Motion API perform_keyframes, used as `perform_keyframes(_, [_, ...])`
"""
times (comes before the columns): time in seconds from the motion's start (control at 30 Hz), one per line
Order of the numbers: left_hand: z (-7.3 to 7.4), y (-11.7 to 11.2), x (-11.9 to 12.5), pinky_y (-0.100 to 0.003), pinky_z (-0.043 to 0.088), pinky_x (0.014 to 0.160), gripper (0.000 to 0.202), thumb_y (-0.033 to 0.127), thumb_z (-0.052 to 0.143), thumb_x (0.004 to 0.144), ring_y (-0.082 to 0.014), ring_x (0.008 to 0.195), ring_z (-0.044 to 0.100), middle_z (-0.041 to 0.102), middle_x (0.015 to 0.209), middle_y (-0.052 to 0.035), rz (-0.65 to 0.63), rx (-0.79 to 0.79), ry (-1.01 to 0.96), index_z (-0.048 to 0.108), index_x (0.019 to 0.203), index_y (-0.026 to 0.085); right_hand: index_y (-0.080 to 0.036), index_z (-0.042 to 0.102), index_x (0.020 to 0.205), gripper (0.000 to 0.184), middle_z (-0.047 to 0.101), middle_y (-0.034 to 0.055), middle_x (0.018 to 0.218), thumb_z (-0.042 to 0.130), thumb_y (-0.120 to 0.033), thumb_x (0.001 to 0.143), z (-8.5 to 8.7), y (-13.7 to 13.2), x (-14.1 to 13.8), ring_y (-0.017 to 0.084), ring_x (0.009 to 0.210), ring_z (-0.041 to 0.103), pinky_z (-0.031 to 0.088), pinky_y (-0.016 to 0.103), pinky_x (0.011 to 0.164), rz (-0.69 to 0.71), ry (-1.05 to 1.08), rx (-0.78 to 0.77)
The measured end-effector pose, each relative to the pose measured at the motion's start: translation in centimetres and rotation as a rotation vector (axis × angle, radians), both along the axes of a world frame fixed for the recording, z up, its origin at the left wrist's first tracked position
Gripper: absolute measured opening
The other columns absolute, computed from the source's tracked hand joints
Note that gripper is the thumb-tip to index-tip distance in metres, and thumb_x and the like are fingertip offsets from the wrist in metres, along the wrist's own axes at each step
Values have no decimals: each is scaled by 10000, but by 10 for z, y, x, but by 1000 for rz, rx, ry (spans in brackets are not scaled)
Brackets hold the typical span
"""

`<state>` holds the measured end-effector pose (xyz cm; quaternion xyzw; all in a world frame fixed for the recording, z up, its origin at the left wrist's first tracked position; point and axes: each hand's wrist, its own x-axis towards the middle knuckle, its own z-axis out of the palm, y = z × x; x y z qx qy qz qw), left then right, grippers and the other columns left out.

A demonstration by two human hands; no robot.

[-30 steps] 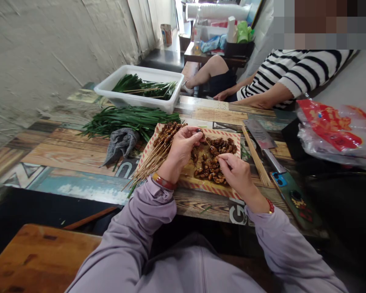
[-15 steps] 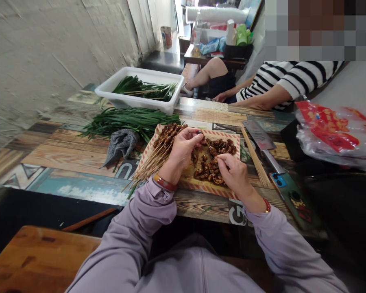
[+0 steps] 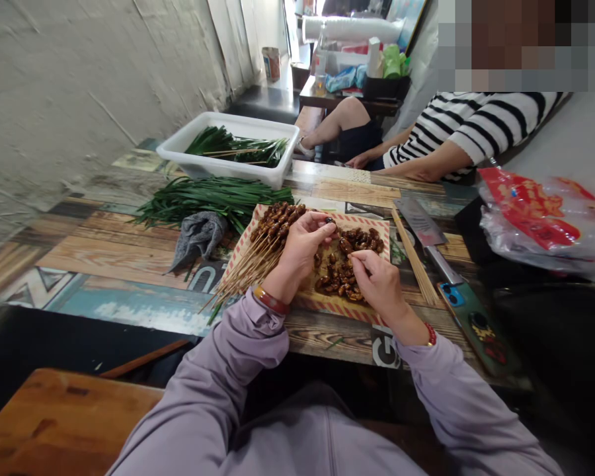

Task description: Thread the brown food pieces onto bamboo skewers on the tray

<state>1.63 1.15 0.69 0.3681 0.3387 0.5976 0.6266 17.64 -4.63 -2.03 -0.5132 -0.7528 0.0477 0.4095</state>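
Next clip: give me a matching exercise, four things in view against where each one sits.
Things
1. left hand
2. grey cloth
3. cleaver
4. white tub

Places
A. far end of the table, with green leaves inside
B. right of the tray, beside loose skewers
C. over the tray, pinching a brown piece
D. left of the tray, by the leaf pile

Pairs: 1-C, 2-D, 3-B, 4-A
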Motion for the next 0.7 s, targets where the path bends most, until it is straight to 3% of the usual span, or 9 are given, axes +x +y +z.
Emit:
perform_keyframes(0.17, [4,0,-3,-193,448,604,339,295,799,661,-72,620,607,651,743,6,-44,-22,-18,642,920,144,-206,656,898,235,735,40,838,450,-298,965,0,-1,1,160,735,693,478,261,664,15,1,27])
perform_keyframes(0.3, [6,-1,-4,-197,459,618,343,387,780,697,-61,613,582,670,766,-24,-80,-55,-14,673,891,126,-206,656,907,235,740,42,844,449,-300,965,-2,-1,3,162,733,699,486,265,666,9,-16,28])
perform_keyframes(0.47, [4,-2,-3,-196,462,638,294,343,798,675,-102,717,635,693,787,-47,-87,-50,2,688,841,125,-205,655,935,220,748,45,888,457,-296,962,-2,-1,2,168,766,712,507,274,694,30,-12,-4])
perform_keyframes(0.7, [2,1,-7,-200,455,648,279,312,814,646,-111,718,655,699,761,-27,-30,-19,-6,692,827,139,-204,662,961,193,757,44,931,477,-256,944,-1,-3,3,173,821,725,529,282,723,62,6,-18])
